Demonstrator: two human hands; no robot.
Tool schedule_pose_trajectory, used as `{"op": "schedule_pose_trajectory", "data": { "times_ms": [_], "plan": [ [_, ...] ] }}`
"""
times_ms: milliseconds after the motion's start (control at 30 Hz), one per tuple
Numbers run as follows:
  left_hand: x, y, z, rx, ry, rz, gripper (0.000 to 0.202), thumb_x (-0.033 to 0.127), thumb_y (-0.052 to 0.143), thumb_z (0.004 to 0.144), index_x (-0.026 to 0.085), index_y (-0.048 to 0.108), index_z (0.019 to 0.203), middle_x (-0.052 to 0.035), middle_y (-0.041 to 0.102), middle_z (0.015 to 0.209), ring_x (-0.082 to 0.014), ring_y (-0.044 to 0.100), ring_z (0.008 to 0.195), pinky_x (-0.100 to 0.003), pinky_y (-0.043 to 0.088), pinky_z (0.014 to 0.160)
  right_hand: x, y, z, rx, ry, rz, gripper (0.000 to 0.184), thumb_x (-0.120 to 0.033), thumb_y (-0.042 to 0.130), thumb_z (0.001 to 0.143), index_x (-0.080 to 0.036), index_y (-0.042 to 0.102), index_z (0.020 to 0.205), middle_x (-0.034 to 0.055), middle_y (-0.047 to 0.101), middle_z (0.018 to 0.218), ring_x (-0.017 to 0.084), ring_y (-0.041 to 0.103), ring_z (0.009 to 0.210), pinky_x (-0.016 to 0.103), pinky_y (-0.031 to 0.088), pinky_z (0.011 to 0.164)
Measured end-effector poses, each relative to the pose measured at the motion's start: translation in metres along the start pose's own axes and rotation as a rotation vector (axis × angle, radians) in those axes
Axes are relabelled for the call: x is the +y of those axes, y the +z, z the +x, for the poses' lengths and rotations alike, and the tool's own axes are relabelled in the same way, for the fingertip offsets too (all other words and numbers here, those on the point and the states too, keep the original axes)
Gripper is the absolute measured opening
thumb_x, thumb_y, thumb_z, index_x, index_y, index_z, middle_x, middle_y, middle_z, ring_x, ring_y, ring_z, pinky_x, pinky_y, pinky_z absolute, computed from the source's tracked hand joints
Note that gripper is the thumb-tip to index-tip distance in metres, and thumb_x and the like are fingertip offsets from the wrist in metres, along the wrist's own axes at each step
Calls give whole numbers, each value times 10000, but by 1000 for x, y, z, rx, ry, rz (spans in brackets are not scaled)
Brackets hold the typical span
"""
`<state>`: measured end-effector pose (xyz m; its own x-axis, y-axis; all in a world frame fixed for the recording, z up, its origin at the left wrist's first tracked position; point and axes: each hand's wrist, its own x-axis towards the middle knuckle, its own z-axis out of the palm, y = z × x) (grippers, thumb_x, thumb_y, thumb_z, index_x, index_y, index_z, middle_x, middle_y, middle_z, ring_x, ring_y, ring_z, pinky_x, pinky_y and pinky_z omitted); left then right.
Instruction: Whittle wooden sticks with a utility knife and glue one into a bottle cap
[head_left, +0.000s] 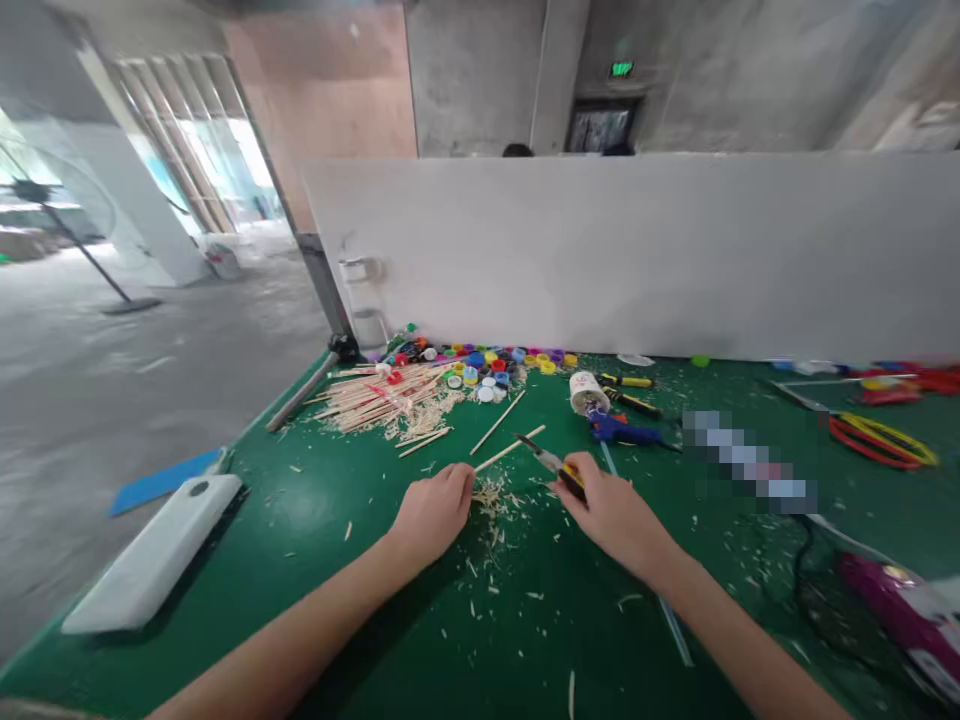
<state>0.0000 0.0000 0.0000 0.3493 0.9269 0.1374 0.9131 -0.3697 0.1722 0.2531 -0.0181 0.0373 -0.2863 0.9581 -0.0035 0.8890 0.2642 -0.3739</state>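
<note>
Wooden stick sits at the middle of the clock face used here, above the green counter, its free end slanting toward 2 o'clock. At 8 o'clock the left hand is clenched around the stick's near end. At 4 o'clock the right hand grasps a hand tool by its black-and-yellow handle, the metal tip pointing toward 10 o'clock and meeting the stick in this view; whether they truly touch I cannot tell.

Pale shavings lie scattered at 7 o'clock, just beside the left hand. A loose stick lies near, at 11 o'clock, and farther out that way are many coloured caps. At 10 o'clock a heap of sticks fans out, with more shavings along its near edge. Toward 2 o'clock stand a white cup and, beside it, tools with yellow-and-black handles. A blue glue gun lies near 3 o'clock, close to the cup; well apart on the same bearing is a red-and-yellow looped handle. A purple object is at 4 o'clock, partly cut off by the picture's edge. Between 8 and 9 o'clock, well apart, rests a white oblong block, and a blue flat piece shows at 9 o'clock.
</note>
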Motion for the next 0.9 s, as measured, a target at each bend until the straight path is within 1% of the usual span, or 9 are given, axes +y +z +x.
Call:
{"op": "schedule_pose_trajectory", "data": {
  "times_ms": [100,167,200,333,433,500,667,800,900],
  "plan": [
    [4,-3,-2,6,27,-6,321,327,250,990,224,553,1008,-9,693,964,-169,669,754,-280,316,536,-22,10,-13,65,19,-100,407,-402,346,978,-130,446,1265,80,663,766,133,539,458,228,248,375],
    [7,-3,-4,6,39,18,342,352,247,993,222,562,968,-10,696,921,-166,670,744,-277,319,539,-39,21,-24,123,56,-166,446,-343,335,982,-177,357,1395,135,679,981,162,618,557,232,274,398],
    [8,-3,-5,5,44,38,363,367,238,995,220,565,941,-11,696,890,-167,671,738,-276,316,538,-48,28,-30,112,93,-207,477,-317,323,983,-195,302,1444,144,670,1020,166,623,554,239,265,392],
    [11,-2,-8,5,52,115,416,383,201,999,215,564,882,-23,698,821,-191,682,737,-278,289,516,-83,46,-48,-56,206,-249,626,-166,288,957,-213,63,1539,144,647,977,170,625,540,243,277,389],
    [12,-1,-10,1,84,136,395,369,203,998,224,562,919,-24,702,811,-207,688,733,-276,291,509,-98,47,-50,-149,247,-278,789,-20,306,872,-272,-27,1542,179,611,1120,166,654,608,230,332,431],
    [13,0,-10,-6,110,151,376,360,216,995,227,561,930,-26,703,801,-218,689,721,-274,310,511,-103,45,-47,-220,274,-282,864,40,296,821,-297,-46,1539,185,596,1160,166,669,653,221,362,458],
    [13,0,-6,-20,153,181,311,314,265,982,222,555,920,-37,706,822,-244,695,740,-281,372,525,-107,40,-39,-323,321,-250,872,59,295,792,-239,-30,1545,157,633,988,193,667,696,236,411,508],
    [9,-4,2,-51,225,197,270,304,290,975,223,545,936,-29,702,812,-233,694,719,-270,394,524,-109,38,-37,-315,345,-241,851,54,298,800,-208,-15,1547,160,634,979,202,665,723,249,416,539],
    [4,-8,8,-76,286,209,241,279,308,968,233,540,923,-14,695,804,-223,693,722,-258,400,530,-108,34,-33,-298,333,-235,830,44,297,811,-191,-3,1548,165,640,977,197,661,710,246,393,526]
  ]
}}
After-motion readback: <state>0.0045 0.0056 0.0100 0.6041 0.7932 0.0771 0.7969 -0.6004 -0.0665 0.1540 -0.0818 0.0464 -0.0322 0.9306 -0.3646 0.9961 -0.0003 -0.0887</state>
